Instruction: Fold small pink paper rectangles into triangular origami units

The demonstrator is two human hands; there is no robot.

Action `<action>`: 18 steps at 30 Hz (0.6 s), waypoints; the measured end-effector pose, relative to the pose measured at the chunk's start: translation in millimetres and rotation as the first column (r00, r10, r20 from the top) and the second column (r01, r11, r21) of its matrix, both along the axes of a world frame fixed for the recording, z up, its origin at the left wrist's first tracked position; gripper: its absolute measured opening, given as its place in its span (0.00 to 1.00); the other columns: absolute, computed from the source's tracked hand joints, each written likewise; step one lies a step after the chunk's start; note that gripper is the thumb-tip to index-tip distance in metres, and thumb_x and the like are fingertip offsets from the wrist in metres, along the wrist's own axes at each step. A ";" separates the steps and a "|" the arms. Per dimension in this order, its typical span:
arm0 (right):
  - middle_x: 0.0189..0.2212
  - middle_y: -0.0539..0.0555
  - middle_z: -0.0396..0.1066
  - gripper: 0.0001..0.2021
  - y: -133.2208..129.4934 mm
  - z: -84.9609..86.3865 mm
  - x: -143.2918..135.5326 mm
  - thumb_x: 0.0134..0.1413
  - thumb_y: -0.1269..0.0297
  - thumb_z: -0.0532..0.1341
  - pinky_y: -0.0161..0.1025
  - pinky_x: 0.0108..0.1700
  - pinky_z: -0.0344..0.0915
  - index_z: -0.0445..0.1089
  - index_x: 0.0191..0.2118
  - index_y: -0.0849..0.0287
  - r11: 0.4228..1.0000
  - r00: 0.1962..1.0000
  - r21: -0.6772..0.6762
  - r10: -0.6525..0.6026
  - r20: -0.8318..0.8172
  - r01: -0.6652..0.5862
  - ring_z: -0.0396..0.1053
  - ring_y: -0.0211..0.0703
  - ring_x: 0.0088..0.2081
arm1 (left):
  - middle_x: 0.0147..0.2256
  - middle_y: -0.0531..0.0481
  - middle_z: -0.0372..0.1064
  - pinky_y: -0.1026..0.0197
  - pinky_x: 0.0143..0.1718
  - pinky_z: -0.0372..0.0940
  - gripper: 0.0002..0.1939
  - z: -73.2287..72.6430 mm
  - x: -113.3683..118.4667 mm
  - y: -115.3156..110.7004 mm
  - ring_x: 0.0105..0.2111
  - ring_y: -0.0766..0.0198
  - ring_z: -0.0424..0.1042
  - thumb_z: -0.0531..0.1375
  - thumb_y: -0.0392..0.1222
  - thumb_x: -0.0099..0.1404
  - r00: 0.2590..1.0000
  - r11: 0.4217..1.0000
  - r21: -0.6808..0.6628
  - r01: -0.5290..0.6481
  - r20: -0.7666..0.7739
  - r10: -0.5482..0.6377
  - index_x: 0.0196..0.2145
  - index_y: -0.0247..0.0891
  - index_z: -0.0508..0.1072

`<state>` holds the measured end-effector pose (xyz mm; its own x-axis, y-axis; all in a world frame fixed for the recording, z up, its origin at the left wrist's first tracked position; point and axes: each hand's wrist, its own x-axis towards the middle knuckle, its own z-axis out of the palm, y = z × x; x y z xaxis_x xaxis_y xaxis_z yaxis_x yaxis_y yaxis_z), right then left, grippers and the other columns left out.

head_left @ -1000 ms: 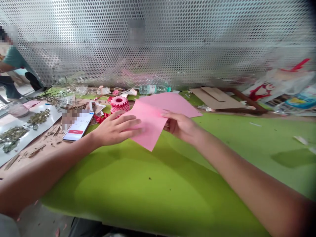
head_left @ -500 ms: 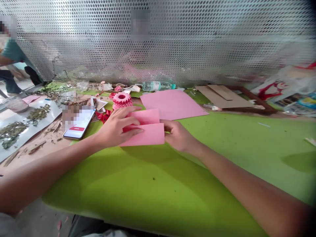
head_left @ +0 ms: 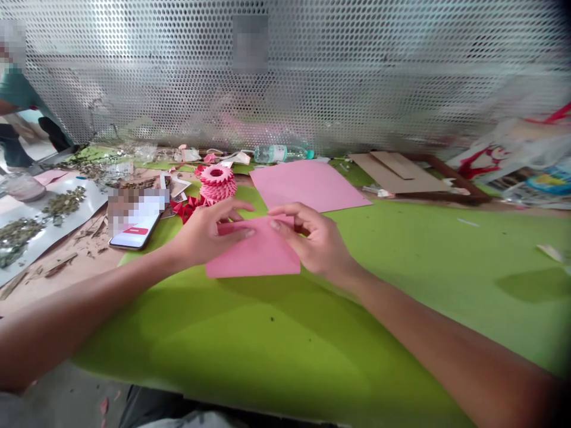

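Note:
A folded sheet of pink paper (head_left: 254,257) is held just above the green tabletop (head_left: 250,345), its long lower edge facing me. My left hand (head_left: 206,235) grips its upper left part, thumb on the near face and fingers behind. At the upper right, my right hand (head_left: 317,242) pinches the top edge, with the thumb in front and the fingers curled over the back. Both thumbs point inward along that edge. Beyond the hands lies a larger flat pink sheet (head_left: 310,185). A ring-shaped pink and red folded-paper piece (head_left: 217,183) stands behind my left hand.
Left of my hands lies a phone (head_left: 138,223) with a lit screen. Dried plant bits (head_left: 65,202) sit on a white sheet. Along the perforated metal wall (head_left: 178,77) are a plastic bottle (head_left: 281,154) and brown cardboard (head_left: 397,175). A person (head_left: 15,95) is at far left.
My right hand has moved from the paper's right side up onto its top edge. The two paper layers, earlier apart, now lie together, and the paper is slightly closer to me.

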<state>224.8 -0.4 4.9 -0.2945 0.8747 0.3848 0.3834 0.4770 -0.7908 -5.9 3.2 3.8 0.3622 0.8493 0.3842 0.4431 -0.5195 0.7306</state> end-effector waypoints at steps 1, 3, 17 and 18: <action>0.37 0.53 0.76 0.11 -0.4 -0.2 0.0 0.60 0.53 0.63 0.38 0.30 0.66 0.73 0.44 0.52 1.000 0.999 0.021 -0.023 -0.022 0.024 0.70 0.42 0.31 | 0.41 0.46 0.78 0.59 0.43 0.73 0.17 0.2 -0.6 0.6 0.41 0.58 0.77 0.66 0.46 0.62 0.999 0.999 -0.007 -0.036 0.007 0.036 0.48 0.39 0.76; 0.35 0.52 0.76 0.10 0.9 -0.9 1.4 0.59 0.53 0.64 0.38 0.31 0.66 0.72 0.41 0.53 0.998 0.996 0.030 -0.060 -0.071 0.062 0.71 0.42 0.31 | 0.42 0.46 0.78 0.60 0.42 0.73 0.15 0.5 -1.8 2.4 0.42 0.57 0.77 0.67 0.47 0.61 0.994 0.994 -0.038 -0.099 0.045 0.100 0.43 0.39 0.78; 0.37 0.54 0.79 0.13 13.3 -9.0 7.9 0.57 0.51 0.66 0.41 0.37 0.70 0.77 0.41 0.52 0.991 0.987 0.038 -0.123 -0.104 0.127 0.75 0.46 0.37 | 0.43 0.46 0.80 0.62 0.35 0.71 0.18 2.8 -6.0 7.2 0.39 0.56 0.77 0.69 0.52 0.57 0.970 0.976 -0.058 -0.209 0.114 0.214 0.41 0.41 0.83; 0.37 0.54 0.79 0.12 13.7 -9.4 8.4 0.57 0.51 0.66 0.41 0.37 0.70 0.77 0.41 0.52 0.990 0.986 0.040 -0.127 -0.108 0.132 0.75 0.46 0.37 | 0.42 0.46 0.80 0.62 0.34 0.70 0.18 2.6 -6.5 8.0 0.38 0.57 0.77 0.69 0.53 0.57 0.969 0.975 -0.059 -0.215 0.111 0.220 0.41 0.41 0.83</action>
